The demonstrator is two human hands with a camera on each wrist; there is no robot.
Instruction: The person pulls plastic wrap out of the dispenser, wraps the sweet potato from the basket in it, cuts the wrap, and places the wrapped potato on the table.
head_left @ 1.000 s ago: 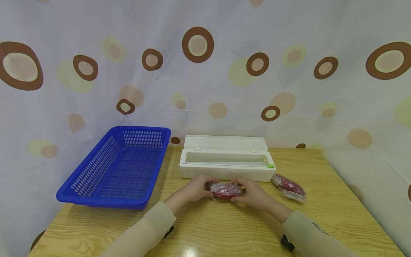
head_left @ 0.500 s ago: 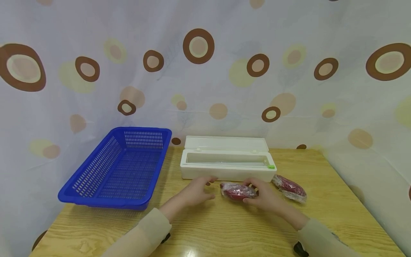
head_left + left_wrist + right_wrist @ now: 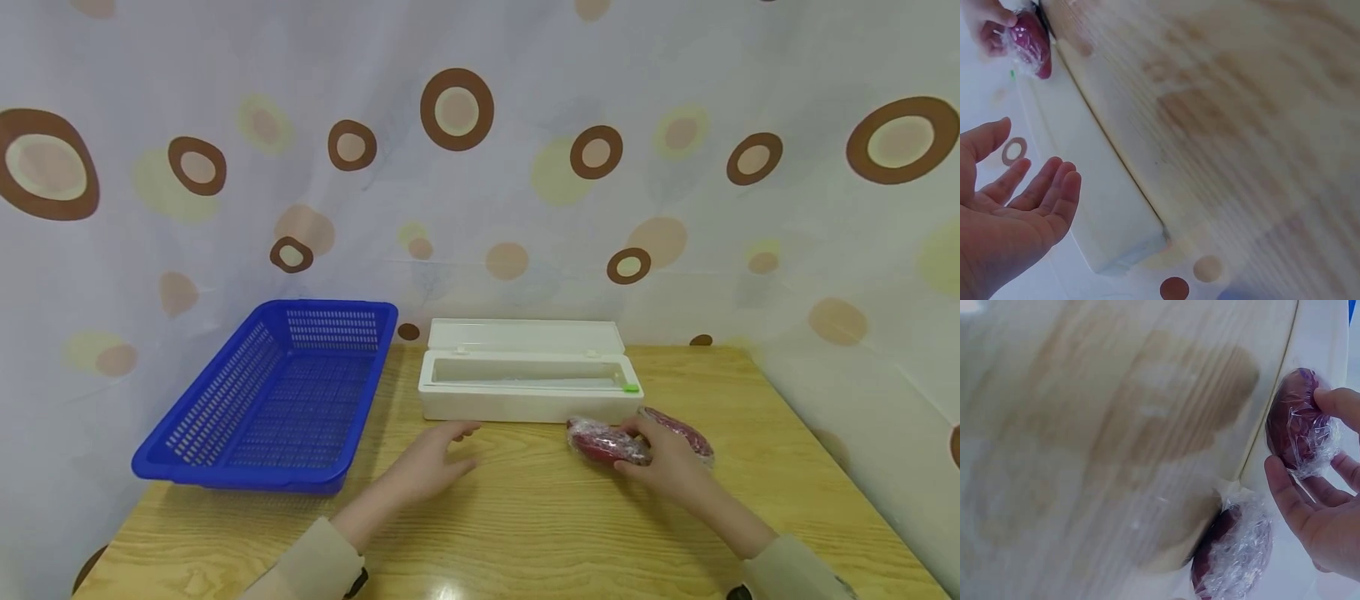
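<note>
My right hand (image 3: 667, 465) pinches one end of a dark red, oblong thing wrapped in clear cling film (image 3: 606, 442), just in front of the white box's right end. In the right wrist view, thumb and fingers lie around this wrapped piece (image 3: 1297, 419). A second film-wrapped dark red piece (image 3: 688, 437) lies on the table right behind that hand, partly covered by it; its crumpled film (image 3: 1241, 547) shows in the right wrist view. To the left, my left hand (image 3: 423, 468) hovers over the table, fingers apart and loosely bent, holding nothing, as the left wrist view of the hand (image 3: 1022, 219) confirms.
A long white cling film box (image 3: 525, 408) stands at the back with its lid (image 3: 525, 336) raised and a green slider (image 3: 631, 388) at its right end. A blue slotted basket (image 3: 345, 475) stands at the left of the wooden table (image 3: 510, 533). A patterned curtain hangs behind.
Both hands were on the wrapped piece; the left let go and drew back to the left. The right hand carried the piece rightward, up beside the second one.
</note>
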